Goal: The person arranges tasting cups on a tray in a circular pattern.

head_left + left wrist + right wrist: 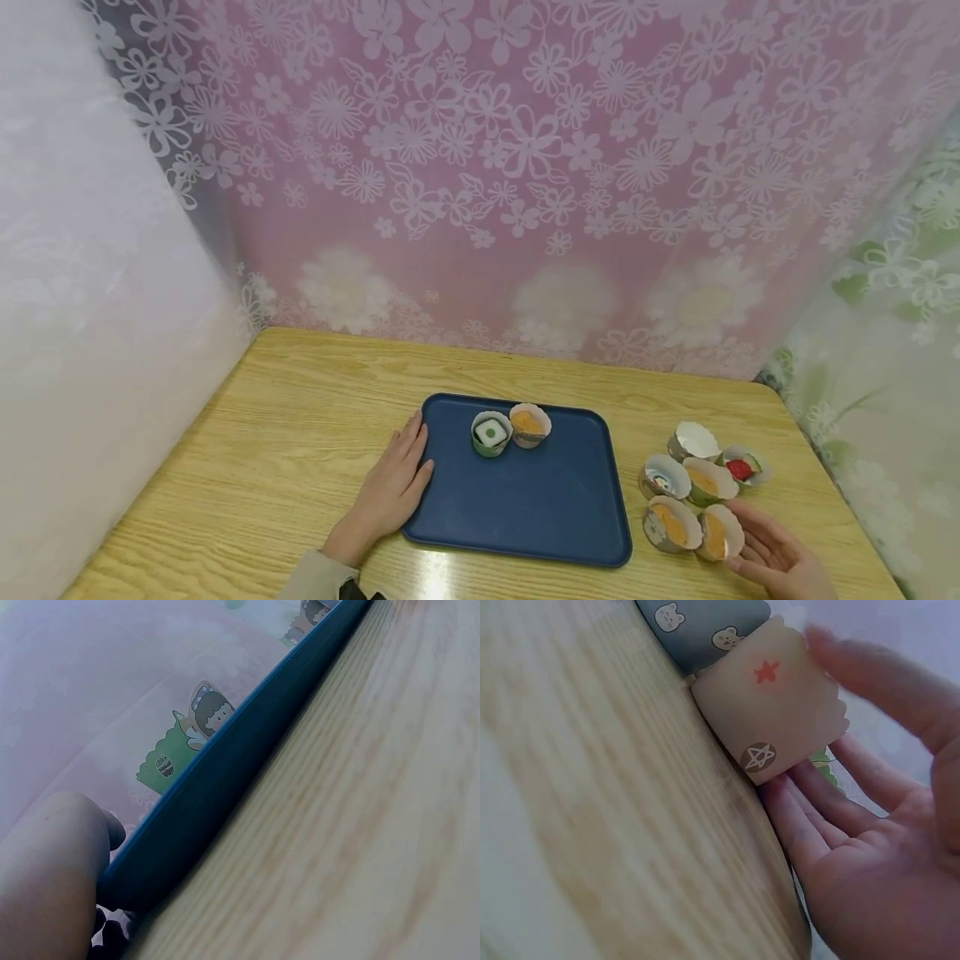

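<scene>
A dark blue tray (525, 508) lies on the wooden table. My left hand (390, 487) rests along its left edge with extended fingers. On the tray's far part stand a green-sided paper baking cup (489, 450) with a white square piece inside and a baking cup with an orange piece (529, 419). At the right, my right hand (780, 550) holds a pale baking cup (769, 697) with an orange piece in it, thumb at the rim and fingers against its side. This cup touches the table beside another orange-filled cup (671, 525).
Behind these stand more baking cups: a white one (693, 442), one with a shiny inside (663, 477), one with orange (711, 482) and one with red and green pieces (744, 467). Flowered curtains (450, 167) hang around the table (322, 400).
</scene>
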Demonstrator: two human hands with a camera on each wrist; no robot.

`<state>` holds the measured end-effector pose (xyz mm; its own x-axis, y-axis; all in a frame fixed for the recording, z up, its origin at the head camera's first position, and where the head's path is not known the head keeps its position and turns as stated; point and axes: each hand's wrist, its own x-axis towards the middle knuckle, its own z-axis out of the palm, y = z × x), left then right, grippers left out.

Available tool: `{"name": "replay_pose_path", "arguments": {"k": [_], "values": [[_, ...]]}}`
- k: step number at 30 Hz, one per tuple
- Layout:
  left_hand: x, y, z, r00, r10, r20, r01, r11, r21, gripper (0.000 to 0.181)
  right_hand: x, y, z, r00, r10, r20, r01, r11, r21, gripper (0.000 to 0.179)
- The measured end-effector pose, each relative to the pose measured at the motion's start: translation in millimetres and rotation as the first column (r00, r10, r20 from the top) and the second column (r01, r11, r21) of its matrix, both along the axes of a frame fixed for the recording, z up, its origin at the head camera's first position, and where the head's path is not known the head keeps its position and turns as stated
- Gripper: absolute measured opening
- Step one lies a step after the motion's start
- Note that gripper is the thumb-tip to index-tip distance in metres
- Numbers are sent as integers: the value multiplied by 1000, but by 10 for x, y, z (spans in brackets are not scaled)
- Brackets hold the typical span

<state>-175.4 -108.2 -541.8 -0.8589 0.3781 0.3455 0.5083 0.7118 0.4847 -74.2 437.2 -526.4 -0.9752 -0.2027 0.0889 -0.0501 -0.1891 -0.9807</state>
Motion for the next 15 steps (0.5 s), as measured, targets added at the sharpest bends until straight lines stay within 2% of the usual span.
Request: {"name": "replay_pose_path", "arguments": {"k": [2, 5, 8, 11, 15], "values": [[0, 1, -1, 1000, 1, -2, -1, 1000, 0, 55, -10, -3, -19, 1000, 18, -14, -17, 999, 36, 73], [-2, -1, 2, 1000, 2, 14, -2, 1000, 3, 55, -22, -27, -19, 999, 2, -46, 2, 995, 99, 76], [-3, -5, 8, 999, 1, 37, -1, 1000, 3, 55, -13, -76, -6, 997, -46, -69, 58, 980, 189, 73], [-3, -6, 10, 999, -3, 46, 3, 1000, 0, 55, 4, -142, 13, 989, -127, -79, 146, 935, 324, 69], [0, -6, 13, 999, -3, 47, 3, 1000, -5, 55, 14, -212, 31, 977, -190, -94, 212, 866, 454, 68]]}}
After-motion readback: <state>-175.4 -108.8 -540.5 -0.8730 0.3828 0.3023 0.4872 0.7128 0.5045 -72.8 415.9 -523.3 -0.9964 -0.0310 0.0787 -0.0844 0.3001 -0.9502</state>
